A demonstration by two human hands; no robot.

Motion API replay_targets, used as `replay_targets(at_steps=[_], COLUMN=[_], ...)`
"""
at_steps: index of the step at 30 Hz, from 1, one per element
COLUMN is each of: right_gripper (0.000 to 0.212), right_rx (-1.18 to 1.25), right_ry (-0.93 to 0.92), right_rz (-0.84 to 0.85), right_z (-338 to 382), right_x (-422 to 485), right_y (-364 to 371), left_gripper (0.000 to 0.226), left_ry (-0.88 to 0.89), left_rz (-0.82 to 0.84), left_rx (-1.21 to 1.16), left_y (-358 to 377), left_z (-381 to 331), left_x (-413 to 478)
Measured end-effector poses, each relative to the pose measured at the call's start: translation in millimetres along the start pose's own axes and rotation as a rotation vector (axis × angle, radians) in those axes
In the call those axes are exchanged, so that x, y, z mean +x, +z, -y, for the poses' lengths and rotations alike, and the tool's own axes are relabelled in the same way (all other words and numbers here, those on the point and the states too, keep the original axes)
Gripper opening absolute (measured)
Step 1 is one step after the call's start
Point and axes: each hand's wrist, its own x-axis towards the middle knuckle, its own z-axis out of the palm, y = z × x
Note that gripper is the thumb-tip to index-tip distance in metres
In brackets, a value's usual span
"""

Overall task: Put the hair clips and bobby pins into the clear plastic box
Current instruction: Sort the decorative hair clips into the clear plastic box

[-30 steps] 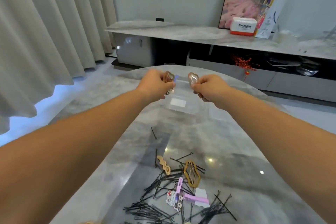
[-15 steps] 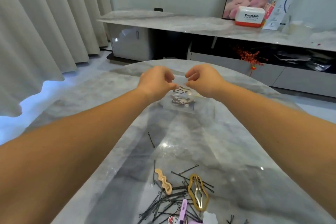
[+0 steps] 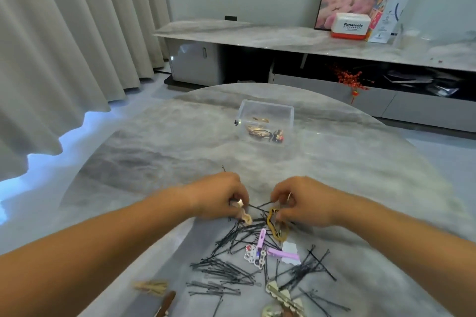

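Note:
The clear plastic box (image 3: 265, 108) stands at the far middle of the grey marble table (image 3: 154, 152), with a few gold and dark clips inside. A heap of black bobby pins (image 3: 231, 265) and coloured clips lies close to me. My left hand (image 3: 219, 194) pinches the top of a wavy beige clip (image 3: 246, 217) at the heap's far edge. My right hand (image 3: 300, 199) grips the upper end of a gold oval clip (image 3: 275, 226). Pink clips (image 3: 282, 253) and a cartoon clip (image 3: 253, 253) lie just below.
More clips sit at the table's near edge: cream scalloped ones (image 3: 280, 294), a straw-coloured bunch (image 3: 150, 287) and a brown one (image 3: 164, 304). Beyond the table are a low marble cabinet (image 3: 283, 36), a white Panasonic box (image 3: 350, 26), a picture and curtains (image 3: 64, 33).
Both hands dropped their clips into the box, then pulled back toward me to the heap. Now each closes on a fresh clip. The box stands uncovered.

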Motion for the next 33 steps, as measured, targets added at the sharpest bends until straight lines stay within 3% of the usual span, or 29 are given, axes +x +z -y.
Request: replay_targets(at_steps=[2,6,10,12,14,16,19,22,25,28,31,33], right_gripper=[0.045,0.022,0.043,0.04,0.043,0.05,0.045,0.018,0.015,0.021,0.023,0.03], right_rx=[-0.083,0.053,0.125,0.219,0.168,0.129,0.263,0.401,0.536,0.415,0.147,-0.032], right_ry=[-0.003,0.026,0.101,0.132,0.133,0.153,0.199,0.156,0.177,0.185,0.122,0.075], right_rz=[0.031,-0.009,-0.006,-0.01,-0.065,-0.102,-0.1,-0.151,-0.121,-0.041,0.049,0.028], right_z=[6.3,5.6,1.6,5.2,12.1,18.6,23.2,24.3,24.5,27.8,35.8,38.2], right_x=[-5.3,-10.6,-20.2,-23.4,-23.7,-23.3,-23.1,-32.3,-51.2,-62.5,-65.9,-61.8], right_y=[15.3,24.8,25.6,29.2,33.4,37.0,38.7,27.5,13.0,17.6,35.0,45.4], left_gripper=[0.026,0.016,0.008,0.002,0.011,0.033,0.062,0.053,0.031,0.017,0.052,0.063], left_ry=[-0.01,-0.044,-0.132,-0.172,-0.216,-0.258,-0.3,-0.345,-0.383,-0.447,-0.497,-0.469], left_rz=[-0.003,-0.042,-0.095,-0.139,-0.138,-0.062,0.078,0.078,0.12,0.222,0.262,0.23], left_rx=[0.059,0.086,0.049,-0.011,-0.096,-0.167,-0.14,-0.221,-0.115,-0.094,0.003,0.12], left_y=[3.6,10.3,12.6,11.5,11.2,12.1,16.0,19.3,23.6,34.1,38.6,40.8], left_z=[-8.1,-19.0,-20.8,-16.5,-11.9,-10.8,-11.9,-8.2,-5.3,-6.4,-8.9,-8.0], left_x=[-6.1,-11.6,-26.4,-38.4,-56.1,-74.6,-103.5,-128.8,-143.2,-151.5,-157.7,-156.7])
